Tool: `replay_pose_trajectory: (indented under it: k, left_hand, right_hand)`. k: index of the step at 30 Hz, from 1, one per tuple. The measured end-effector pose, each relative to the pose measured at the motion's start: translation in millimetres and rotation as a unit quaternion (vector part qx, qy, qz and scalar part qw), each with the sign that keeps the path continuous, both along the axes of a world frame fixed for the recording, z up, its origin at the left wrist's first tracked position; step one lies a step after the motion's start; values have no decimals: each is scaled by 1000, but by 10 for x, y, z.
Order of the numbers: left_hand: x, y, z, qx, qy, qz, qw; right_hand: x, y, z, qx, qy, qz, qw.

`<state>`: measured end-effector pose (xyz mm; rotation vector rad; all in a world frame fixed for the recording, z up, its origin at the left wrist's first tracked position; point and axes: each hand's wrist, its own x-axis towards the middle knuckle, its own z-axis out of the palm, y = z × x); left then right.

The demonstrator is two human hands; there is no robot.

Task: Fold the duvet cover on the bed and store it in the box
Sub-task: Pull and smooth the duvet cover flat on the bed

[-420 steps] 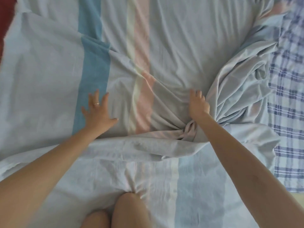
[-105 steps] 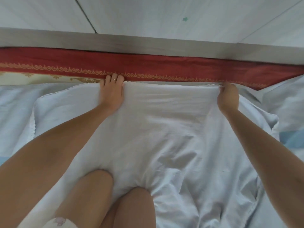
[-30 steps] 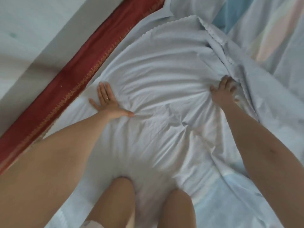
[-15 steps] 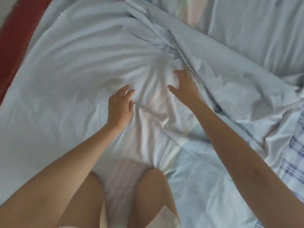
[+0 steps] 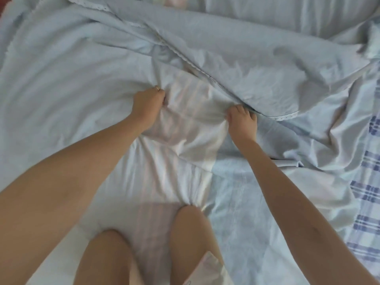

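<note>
Duvet cover (image 5: 72, 89): one, pale blue-white. It lies rumpled over nearly the whole frame, from the upper edge down to the bottom, where it passes under the person's two bare knees (image 5: 191, 223). A thick fold of it runs on a slant from the upper left of the frame to the middle right. One narrow lace trim (image 5: 205, 74) follows the lower edge of that fold. Faint pink and yellow stripes (image 5: 193, 112) show through the cloth in the centre, and one wider light blue band (image 5: 236, 202) runs down the lower right.

Two hands are at work, both on the striped patch in the middle of the frame. The left hand (image 5: 149, 103) sits left of centre with its fingers curled under, gripping a bunch of the cloth. It wears one thin ring (image 5: 156, 88) on a finger. The right hand (image 5: 242, 118) sits right of centre, just below the lace-edged fold. Its fingers are curled and pinch the cloth, which puckers into creases at the fingertips. The cloth between the two hands is drawn into shallow wrinkles.

One blue-and-white checked sheet (image 5: 370, 202) shows along the right edge of the frame, with the duvet cover lying over it.
</note>
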<state>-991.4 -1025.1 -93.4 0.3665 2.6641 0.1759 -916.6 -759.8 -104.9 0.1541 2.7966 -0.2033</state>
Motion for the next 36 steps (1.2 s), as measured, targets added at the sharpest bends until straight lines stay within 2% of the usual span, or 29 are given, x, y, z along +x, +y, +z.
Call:
replay_pose_trajectory:
  k: [3,5,8,10,13,15,17,19,21,23,25,28,30,32,34,36]
  left_hand:
    - [-109,-2,54,-12,41,8,999]
    - [-203,-22,68,-18,55,32,998]
    - [-249,-1,24,-23,24,59,998]
    - [-228,29,-23,0,12,107,994]
    - [-190,111,-26,24,32,152,988]
    - [-77,136,2,33,58,129,989]
    - [87,156,40,51,71,90,992]
    - [256,232,69,56,32,83,994]
    - [378,414,81,55,-63,115,990]
    - [446,704,96,55,-160,160,973]
    - [428,966,111,46,-222,215,950]
    - [305,1162,119,24,-265,277,923]
    - [261,1215,101,9,-271,283,920]
    - [252,1261,89,-14,-263,283,922]
    - [245,1300,72,-36,-258,285,923]
    - [245,1344,64,-52,-263,290,919]
  right_hand:
    - [-373,191,166,24,80,-10,996]
    - [-719,243,232,41,63,22,997]
    - [-953,207,158,51,-8,70,996]
    - [-913,125,62,31,-11,17,999]
    - [-657,-20,97,-14,100,-89,991]
    - [-294,-51,135,-22,176,-68,982]
    - [154,53,122,-5,174,-73,982]
    - [559,289,83,30,76,-162,983]
    - [790,577,76,45,-34,-279,959]
    - [847,862,89,27,-71,-343,936]
    - [813,1073,95,9,-56,-323,945]
    - [742,1212,127,17,-4,-292,956]
    - [636,1320,191,-11,51,-328,943]
    - [480,1443,227,-16,104,-304,947]
    - [377,1486,194,-16,99,-263,960]
    - [385,1432,109,-22,75,-266,961]
